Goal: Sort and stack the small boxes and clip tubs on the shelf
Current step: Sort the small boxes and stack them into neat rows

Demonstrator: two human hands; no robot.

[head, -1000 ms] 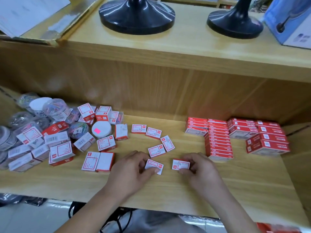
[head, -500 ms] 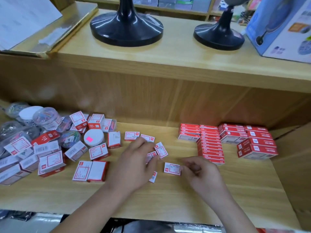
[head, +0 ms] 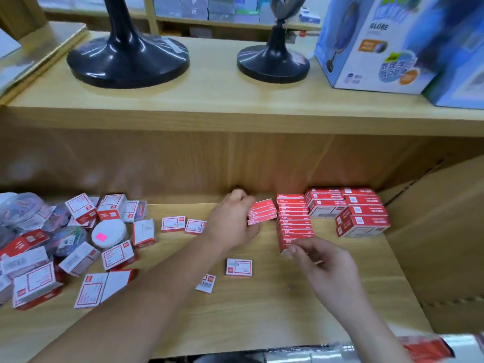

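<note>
My left hand [head: 233,221] grips a short stack of flat red boxes [head: 263,212] at the back of the wooden shelf [head: 262,310], just left of a long row of the same red boxes [head: 293,221]. My right hand [head: 324,263] has loosely curled fingers, and its fingertips touch the near end of that row. Bigger red boxes [head: 361,218] are stacked further right. Loose white-labelled boxes lie flat: one [head: 238,267] between my arms, a smaller one [head: 207,283], and two [head: 173,224] near the back. At the left, mixed boxes and clip tubs are piled, one a white-lidded tub [head: 108,233].
The upper shelf carries two black stands [head: 128,64] [head: 273,64] and a blue globe carton [head: 372,48]. A cardboard wall [head: 432,231] closes the shelf's right end. A shiny wrapped roll [head: 419,347] lies below the front edge.
My left hand left the small white box, reached back and right, and took hold of the short red stack. My right hand left its box on the shelf and moved to the red row.
</note>
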